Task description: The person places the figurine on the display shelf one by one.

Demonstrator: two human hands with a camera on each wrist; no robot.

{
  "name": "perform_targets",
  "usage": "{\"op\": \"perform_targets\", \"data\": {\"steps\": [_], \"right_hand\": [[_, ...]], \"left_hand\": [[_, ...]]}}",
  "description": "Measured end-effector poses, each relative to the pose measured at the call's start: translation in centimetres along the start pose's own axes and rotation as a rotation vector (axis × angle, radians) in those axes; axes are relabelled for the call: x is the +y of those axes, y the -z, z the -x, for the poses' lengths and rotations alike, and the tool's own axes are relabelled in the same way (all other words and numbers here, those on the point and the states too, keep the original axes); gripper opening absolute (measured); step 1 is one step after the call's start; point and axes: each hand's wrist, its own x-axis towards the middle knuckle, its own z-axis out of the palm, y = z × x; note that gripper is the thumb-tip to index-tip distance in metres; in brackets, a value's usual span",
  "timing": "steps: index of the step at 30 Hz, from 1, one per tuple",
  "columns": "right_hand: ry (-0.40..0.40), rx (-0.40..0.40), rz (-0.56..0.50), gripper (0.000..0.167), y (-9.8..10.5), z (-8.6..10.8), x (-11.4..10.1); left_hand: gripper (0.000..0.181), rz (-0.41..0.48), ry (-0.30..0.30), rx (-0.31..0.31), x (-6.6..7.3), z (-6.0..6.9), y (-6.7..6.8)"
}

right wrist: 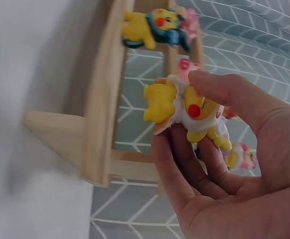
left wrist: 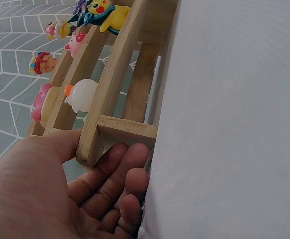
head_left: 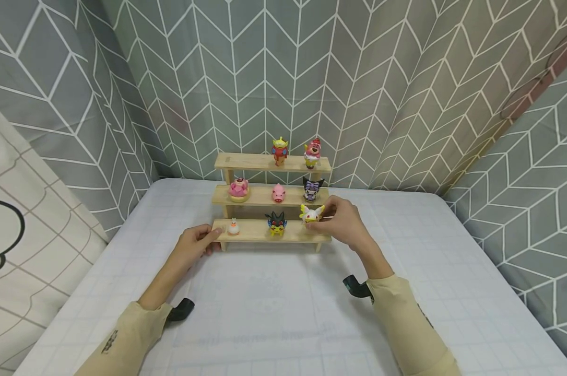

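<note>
A three-tier wooden display stand (head_left: 254, 228) stands on the table. My left hand (head_left: 192, 244) grips the left end of its lowest tier, thumb above and fingers curled under, as the left wrist view shows. A yellow figurine with a white hood and cape (right wrist: 160, 102) is pinched between the thumb and fingers of my right hand (head_left: 343, 221). It hangs just above the right end of the lowest tier, apart from the wood. On that tier stand a small white bird-like figurine (left wrist: 82, 95) and a yellow figurine in a dark hood and cape (head_left: 276, 224).
The middle tier bears a pink figurine on a round base (head_left: 239, 190), a pink pig (head_left: 278, 194) and a dark-eared figurine (head_left: 312, 189). Up top stand an alien-like figurine (head_left: 280, 151) and a pink bear-like one (head_left: 312, 153). A patterned curtain (head_left: 283, 78) hangs behind the white-covered table (head_left: 264, 303).
</note>
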Motion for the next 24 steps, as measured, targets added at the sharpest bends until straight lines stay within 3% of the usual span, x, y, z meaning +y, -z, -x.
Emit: {"op": "perform_targets", "data": {"steps": [13, 24], "right_hand": [[-0.056, -0.02, 0.06, 0.045, -1.4, -0.4, 0.7], [-0.017, -0.032, 0.117, 0.047, -1.4, -0.3, 0.7]], "left_hand": [[0.035, 0.017, 0.008, -0.001, 0.0, -0.2, 0.0], [0.036, 0.015, 0.006, -0.009, -0.2, -0.2, 0.0]]}}
